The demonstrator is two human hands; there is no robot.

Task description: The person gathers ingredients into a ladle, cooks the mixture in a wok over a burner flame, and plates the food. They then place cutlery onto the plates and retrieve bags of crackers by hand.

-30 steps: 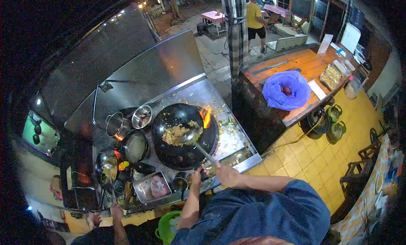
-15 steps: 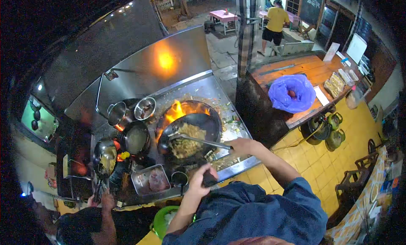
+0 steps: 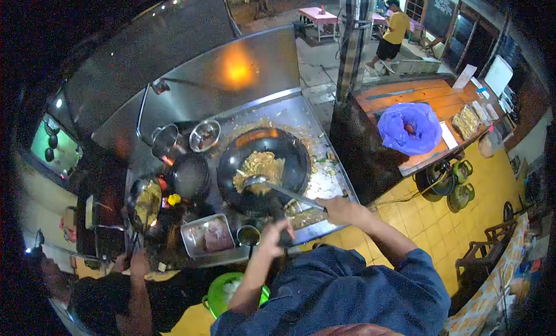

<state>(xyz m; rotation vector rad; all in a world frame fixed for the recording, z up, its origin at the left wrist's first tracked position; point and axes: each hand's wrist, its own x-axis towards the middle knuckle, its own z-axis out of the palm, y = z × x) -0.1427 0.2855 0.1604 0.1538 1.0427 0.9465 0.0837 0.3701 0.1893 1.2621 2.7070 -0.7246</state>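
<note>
My right hand (image 3: 341,211) is closed around the handle of a long metal ladle (image 3: 289,193). The ladle's bowl rests among fried noodles (image 3: 262,167) in the large black wok (image 3: 295,156), which sits level on the stove. At the wok's near side, my left hand (image 3: 272,238) curls its thumb and fingers around a dark shape, blurred and too dark to identify. Just left of that hand stands a small dark pot (image 3: 249,236) of liquid. A metal tray (image 3: 191,243) holding raw-looking pinkish meat (image 3: 218,235) lies beside it.
On the left, a co-worker's hands (image 3: 138,263) hold a smaller pan (image 3: 146,205) of food. Metal pots (image 3: 166,140) stand behind. Below is a green basin (image 3: 219,292). A wooden table (image 3: 370,107) at right bears a purple bag (image 3: 409,130); gas cylinders (image 3: 461,196) stand beneath.
The wok has gone from tilted to level, and the tall flames behind it have vanished. The ladle's bowl has shifted toward the noodles' near side. The person in yellow has moved slightly.
</note>
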